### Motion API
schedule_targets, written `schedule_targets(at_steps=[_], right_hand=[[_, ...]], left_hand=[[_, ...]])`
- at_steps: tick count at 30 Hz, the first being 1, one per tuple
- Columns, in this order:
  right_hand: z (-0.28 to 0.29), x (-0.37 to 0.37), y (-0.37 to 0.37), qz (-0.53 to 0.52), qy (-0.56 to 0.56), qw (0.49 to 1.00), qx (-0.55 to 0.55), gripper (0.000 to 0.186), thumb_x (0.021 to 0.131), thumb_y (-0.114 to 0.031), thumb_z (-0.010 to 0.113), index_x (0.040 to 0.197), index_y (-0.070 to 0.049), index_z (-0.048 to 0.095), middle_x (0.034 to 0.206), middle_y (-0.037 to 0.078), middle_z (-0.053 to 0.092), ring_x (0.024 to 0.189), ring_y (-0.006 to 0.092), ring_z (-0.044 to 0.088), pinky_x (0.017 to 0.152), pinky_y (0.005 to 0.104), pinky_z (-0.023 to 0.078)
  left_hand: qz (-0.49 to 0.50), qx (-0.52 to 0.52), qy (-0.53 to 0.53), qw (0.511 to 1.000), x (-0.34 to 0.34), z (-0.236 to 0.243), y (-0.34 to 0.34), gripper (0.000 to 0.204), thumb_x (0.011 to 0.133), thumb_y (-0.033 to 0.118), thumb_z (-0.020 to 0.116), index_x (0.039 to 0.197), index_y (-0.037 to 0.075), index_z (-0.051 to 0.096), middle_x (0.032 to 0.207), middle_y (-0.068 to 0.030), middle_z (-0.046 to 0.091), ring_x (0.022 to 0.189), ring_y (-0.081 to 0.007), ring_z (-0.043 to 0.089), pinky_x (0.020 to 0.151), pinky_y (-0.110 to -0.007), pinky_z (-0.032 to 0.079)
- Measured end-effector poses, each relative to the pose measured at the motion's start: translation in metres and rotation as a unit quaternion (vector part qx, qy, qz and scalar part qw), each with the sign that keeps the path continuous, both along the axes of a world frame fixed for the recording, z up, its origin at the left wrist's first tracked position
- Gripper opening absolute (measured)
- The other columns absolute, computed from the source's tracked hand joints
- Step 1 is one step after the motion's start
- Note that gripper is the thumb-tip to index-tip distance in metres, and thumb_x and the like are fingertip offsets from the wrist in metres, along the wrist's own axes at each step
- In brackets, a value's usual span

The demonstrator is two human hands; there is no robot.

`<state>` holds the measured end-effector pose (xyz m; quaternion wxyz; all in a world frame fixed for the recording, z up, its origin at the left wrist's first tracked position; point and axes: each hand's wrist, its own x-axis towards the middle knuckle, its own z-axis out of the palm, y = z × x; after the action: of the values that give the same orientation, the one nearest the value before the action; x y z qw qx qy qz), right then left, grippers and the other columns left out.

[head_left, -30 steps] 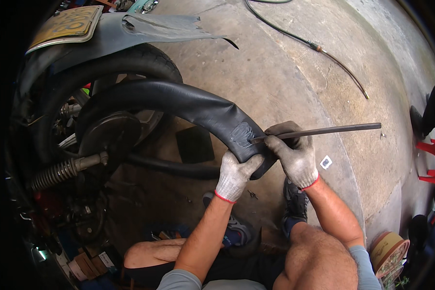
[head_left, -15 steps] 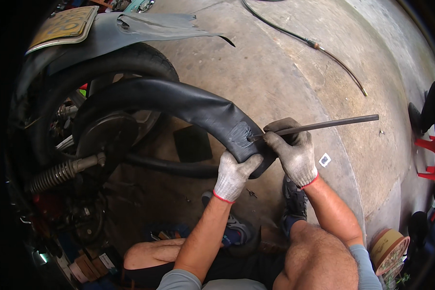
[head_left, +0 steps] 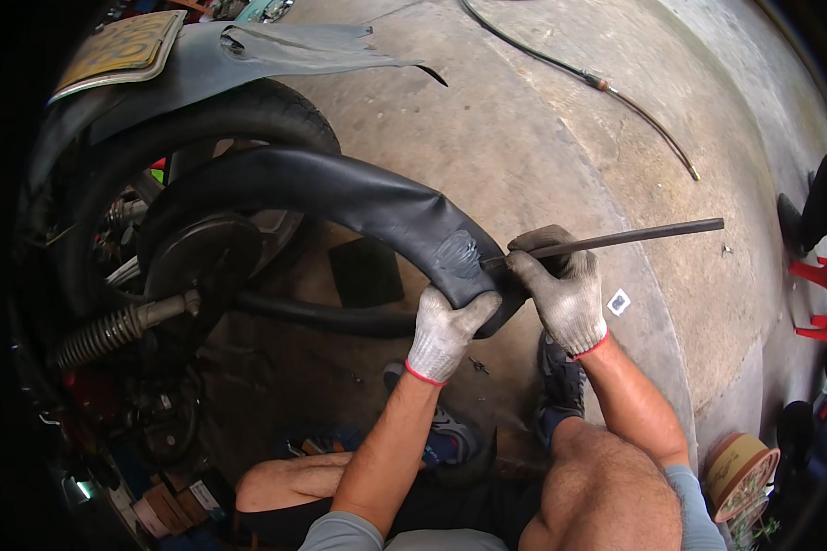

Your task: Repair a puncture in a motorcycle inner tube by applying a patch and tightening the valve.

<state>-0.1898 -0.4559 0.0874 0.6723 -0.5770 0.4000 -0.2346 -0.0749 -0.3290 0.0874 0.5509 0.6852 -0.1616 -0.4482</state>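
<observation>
So, biggest first: bare concrete floor (head_left: 487,138) fills most of the frame, with a motorcycle (head_left: 124,331) parked down the left side, rear tire (head_left: 308,115) toward the upper left under a torn grey fender (head_left: 294,57). A fat black inner tube (head_left: 312,179) arcs from beside that wheel to the center of the frame. Upper right there's a black hose (head_left: 533,57) on the ground. Thin dark rod (head_left: 648,236) sits right of center, its tip at the edge of a scuffed patch (head_left: 457,255) on the tube. Gloved right hand (head_left: 565,294) has its fingers pinched around the rod; gloved left hand (head_left: 446,331) grips the tube's lower edge, thumb on top, other fingers mostly hidden. Tiny white square (head_left: 618,302) lies right of the right hand.
</observation>
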Motion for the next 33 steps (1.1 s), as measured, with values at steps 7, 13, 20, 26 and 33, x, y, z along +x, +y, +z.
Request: schedule_targets(at_steps=[7, 13, 20, 26, 33], right_hand=[[0.004, 0.002, 0.002, 0.028, -0.015, 0.999, -0.003, 0.013, 0.087, -0.011, 0.073, 0.096, -0.002, 0.071, 0.082, 0.010, 0.074, 0.079, 0.0145, 0.070, 0.072, 0.0303, 0.055], [0.000, 0.000, 0.000, -0.023, -0.033, 0.998, 0.039, 0.013, 0.087, -0.011, 0.074, 0.095, -0.001, 0.072, 0.083, 0.010, 0.073, 0.080, 0.0138, 0.070, 0.074, 0.0303, 0.055], [-0.002, 0.003, -0.002, -0.006, -0.023, 1.000, 0.009, 0.014, 0.087, -0.010, 0.072, 0.098, -0.001, 0.071, 0.084, 0.010, 0.073, 0.080, 0.0137, 0.070, 0.073, 0.0307, 0.055], [-0.001, 0.006, 0.003, 0.022, -0.028, 0.999, -0.008, 0.013, 0.087, -0.009, 0.072, 0.098, -0.002, 0.071, 0.084, 0.010, 0.074, 0.080, 0.0148, 0.071, 0.072, 0.0306, 0.055], [-0.003, 0.005, -0.002, 0.000, -0.020, 1.000, 0.002, 0.017, 0.086, -0.009, 0.074, 0.100, -0.001, 0.071, 0.084, 0.009, 0.073, 0.080, 0.0140, 0.069, 0.073, 0.0300, 0.054]], left_hand=[[0.020, -0.016, 0.000, 1.000, -0.002, 0.000, 0.001, 0.038, 0.081, 0.005, 0.071, 0.118, 0.000, 0.063, 0.106, -0.0040, 0.067, 0.096, -0.0137, 0.063, 0.088, -0.030, 0.051], [0.002, 0.008, -0.002, 1.000, -0.001, -0.002, 0.001, 0.038, 0.081, 0.004, 0.070, 0.118, 0.000, 0.063, 0.106, -0.0040, 0.067, 0.095, -0.0134, 0.063, 0.086, -0.029, 0.052], [-0.008, 0.010, 0.005, 1.000, 0.001, -0.002, 0.002, 0.038, 0.081, 0.005, 0.070, 0.118, 0.000, 0.063, 0.106, -0.0043, 0.067, 0.095, -0.0136, 0.063, 0.088, -0.030, 0.051], [0.017, -0.028, 0.014, 0.999, -0.003, -0.006, 0.004, 0.040, 0.081, 0.005, 0.071, 0.120, 0.000, 0.062, 0.108, -0.0047, 0.067, 0.097, -0.0145, 0.063, 0.091, -0.031, 0.050], [-0.005, 0.005, 0.015, 1.000, -0.001, -0.004, 0.004, 0.045, 0.081, 0.004, 0.071, 0.124, 0.000, 0.059, 0.111, -0.0050, 0.065, 0.099, -0.0151, 0.062, 0.092, -0.031, 0.051]])
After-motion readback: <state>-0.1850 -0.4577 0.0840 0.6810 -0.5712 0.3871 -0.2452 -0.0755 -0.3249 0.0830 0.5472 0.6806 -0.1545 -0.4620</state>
